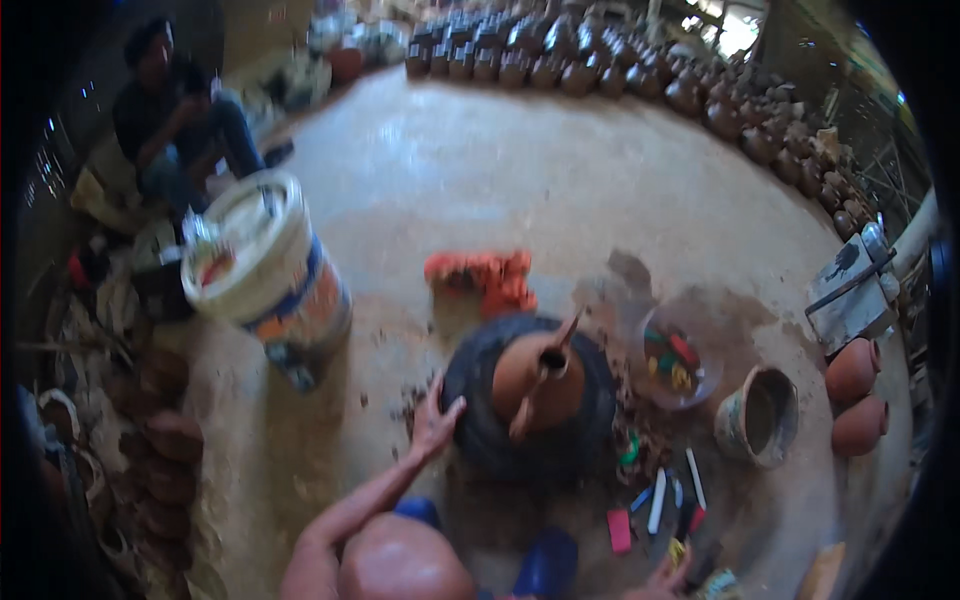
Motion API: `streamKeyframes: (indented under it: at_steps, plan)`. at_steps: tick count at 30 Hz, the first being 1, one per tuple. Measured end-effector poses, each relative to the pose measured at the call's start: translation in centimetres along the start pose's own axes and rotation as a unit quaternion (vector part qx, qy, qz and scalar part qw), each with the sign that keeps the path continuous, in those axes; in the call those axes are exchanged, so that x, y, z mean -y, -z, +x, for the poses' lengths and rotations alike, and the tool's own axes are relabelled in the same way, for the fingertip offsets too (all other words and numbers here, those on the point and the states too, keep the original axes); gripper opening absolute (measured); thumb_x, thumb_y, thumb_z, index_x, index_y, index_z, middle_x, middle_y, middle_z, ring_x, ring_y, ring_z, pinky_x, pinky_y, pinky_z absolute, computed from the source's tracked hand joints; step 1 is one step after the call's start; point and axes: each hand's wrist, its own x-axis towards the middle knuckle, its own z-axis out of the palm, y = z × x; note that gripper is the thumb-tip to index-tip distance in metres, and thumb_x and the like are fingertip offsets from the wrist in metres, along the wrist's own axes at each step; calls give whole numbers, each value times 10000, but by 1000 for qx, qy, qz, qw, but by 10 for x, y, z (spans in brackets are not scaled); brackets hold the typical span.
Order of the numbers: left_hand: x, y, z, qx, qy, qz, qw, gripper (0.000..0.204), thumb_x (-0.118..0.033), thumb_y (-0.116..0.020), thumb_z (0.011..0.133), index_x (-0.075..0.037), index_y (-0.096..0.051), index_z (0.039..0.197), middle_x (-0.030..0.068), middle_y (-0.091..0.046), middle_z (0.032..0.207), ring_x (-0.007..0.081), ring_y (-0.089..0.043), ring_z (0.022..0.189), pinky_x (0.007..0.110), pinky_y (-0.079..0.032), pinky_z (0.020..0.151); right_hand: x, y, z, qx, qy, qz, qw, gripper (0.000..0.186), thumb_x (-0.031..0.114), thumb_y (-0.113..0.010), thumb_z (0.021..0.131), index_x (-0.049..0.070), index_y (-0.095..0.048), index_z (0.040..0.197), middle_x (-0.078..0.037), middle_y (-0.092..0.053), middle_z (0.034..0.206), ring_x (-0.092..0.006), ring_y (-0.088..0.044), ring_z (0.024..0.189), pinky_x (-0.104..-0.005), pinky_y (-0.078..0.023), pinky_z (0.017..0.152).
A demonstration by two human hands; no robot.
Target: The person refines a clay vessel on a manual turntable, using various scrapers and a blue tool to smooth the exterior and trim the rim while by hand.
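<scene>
Our left hand (435,424) spreads against the wheel (592,425), our right hand (668,580) pinches a yellow scrap (677,551); a jolt could topple the pot (520,385).

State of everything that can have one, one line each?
Pot: mouth open, on black base
Black base: under pot
Left hand: fingers spread against black base
Right hand: at yellow item; grip unclear
Bucket: upright, things on top
Bowl: holds coloured items
Pail: open-topped, contents unclear
Orange bundle: crumpled, on floor
</scene>
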Motion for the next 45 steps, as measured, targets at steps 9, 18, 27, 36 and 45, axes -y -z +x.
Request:
streamKeyframes:
  at_steps: [9,18,27,36,45]
  plan:
    - [-28,-17,-73,-19,91,-76,993,852,-346,-725,1033,-105,-283,1720,279,-528,1598,413,-552,1453,466,-437,1210,200,-47,46,334,296,-52,893,495,-22,-649,945,63,-591,1429,-229,-689,1143,-443,-700,1004,-503,-576,883]
    - [-19,-20,-75,-53,61,-90,993,852,-273,-747,996,-67,-310,1697,301,-503,1611,454,-507,1483,483,-405,1235,246,-139,46,244,424,-134,862,359,29,-615,1048,34,-621,1407,-262,-685,1154,-479,-707,942,-536,-581,772]
    - [-16,-23,-75,-64,61,-105,990,862,-273,-759,990,-134,-298,1706,316,-615,1434,489,-600,1327,542,-467,1136,243,-171,52,167,480,-149,848,381,-4,-616,1047,8,-613,1428,-267,-620,1234,-457,-675,1092,-517,-561,862]
    - [-15,-22,-74,-65,56,-103,991,869,-263,-764,985,-144,-296,1708,314,-626,1413,491,-610,1308,543,-475,1123,248,-181,41,176,434,-171,867,389,1,-617,1048,6,-608,1437,-275,-598,1219,-472,-668,1110,-524,-557,860]
    - [-16,-22,-78,-70,55,-102,991,855,-257,-763,986,-141,-310,1702,314,-637,1400,490,-612,1307,540,-479,1120,247,-188,41,228,425,-163,861,360,46,-576,1077,-11,-608,1431,-289,-592,1211,-499,-651,1104,-541,-541,871]
